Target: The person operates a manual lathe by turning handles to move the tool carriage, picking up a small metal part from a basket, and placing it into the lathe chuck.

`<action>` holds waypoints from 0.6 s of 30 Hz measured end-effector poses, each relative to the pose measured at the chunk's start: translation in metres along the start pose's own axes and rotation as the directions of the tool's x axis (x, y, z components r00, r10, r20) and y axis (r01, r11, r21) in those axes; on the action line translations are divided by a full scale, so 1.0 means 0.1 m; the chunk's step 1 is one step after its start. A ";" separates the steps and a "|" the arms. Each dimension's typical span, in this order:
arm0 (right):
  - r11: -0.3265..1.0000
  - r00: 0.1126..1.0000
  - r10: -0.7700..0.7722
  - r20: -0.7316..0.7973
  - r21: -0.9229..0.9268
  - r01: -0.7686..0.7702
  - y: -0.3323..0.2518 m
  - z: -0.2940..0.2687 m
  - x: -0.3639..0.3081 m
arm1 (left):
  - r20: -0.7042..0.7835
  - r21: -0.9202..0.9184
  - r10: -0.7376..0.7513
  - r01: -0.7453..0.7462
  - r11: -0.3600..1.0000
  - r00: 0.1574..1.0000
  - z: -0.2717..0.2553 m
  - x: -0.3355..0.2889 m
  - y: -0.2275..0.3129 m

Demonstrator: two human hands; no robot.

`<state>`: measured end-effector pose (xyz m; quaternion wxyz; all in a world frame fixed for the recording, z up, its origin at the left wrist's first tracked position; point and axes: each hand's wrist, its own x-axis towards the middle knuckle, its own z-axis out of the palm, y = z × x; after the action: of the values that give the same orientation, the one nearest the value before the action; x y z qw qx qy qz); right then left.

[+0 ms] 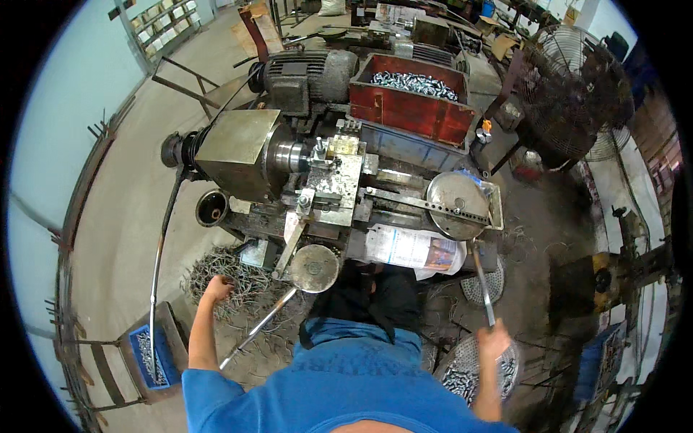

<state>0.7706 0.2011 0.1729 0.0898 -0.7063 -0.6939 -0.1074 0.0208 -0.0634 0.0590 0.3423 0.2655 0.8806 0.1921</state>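
Note:
My right hand (493, 340) is wrapped round the lower end of a metal lever (482, 281), which slants up to a round plate (458, 204) on the right of the lathe (339, 180). Over a tangled heap of metal shavings (234, 270) at the left, my left hand (219, 288) hangs with its fingers curled together. Whatever it may hold is too small to tell. Between the hands, a second lever (258, 328) runs down and left from a round disc (315, 268). Below my right hand, a perforated round basket (511, 361) holds small metal parts.
A red bin (411, 108) full of shiny metal parts stands behind the lathe, on a blue crate (411, 146). At the left is a blue tray (168, 361) of parts. A motor (310, 76) and a large fan (570, 94) stand farther back. Printed paper (404, 247) covers the lathe's front.

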 end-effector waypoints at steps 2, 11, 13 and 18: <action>0.982 0.982 0.072 0.175 -0.185 -0.039 0.50 0.17 0.65 | 0.002 -0.053 0.041 -0.041 0.998 0.999 -0.17 0.08 0.20; 0.976 0.941 -0.165 -0.297 0.090 0.200 -0.46 -0.22 1.31 | -0.196 0.558 0.419 -0.251 0.791 0.886 -0.20 0.59 0.90; 0.955 0.981 -0.164 -0.108 0.231 0.185 -0.69 -0.20 1.01 | -0.132 0.620 0.479 -0.305 0.723 0.868 -0.08 0.66 0.82; 0.869 0.983 -0.179 0.047 0.476 0.136 -0.77 0.05 0.40 | -0.550 0.411 0.096 0.169 0.896 0.830 0.72 0.68 0.96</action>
<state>0.6942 0.2425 0.1770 0.2186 -0.6084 -0.7577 0.0891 0.0614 0.0637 0.0247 0.0049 0.2513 0.9667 0.0489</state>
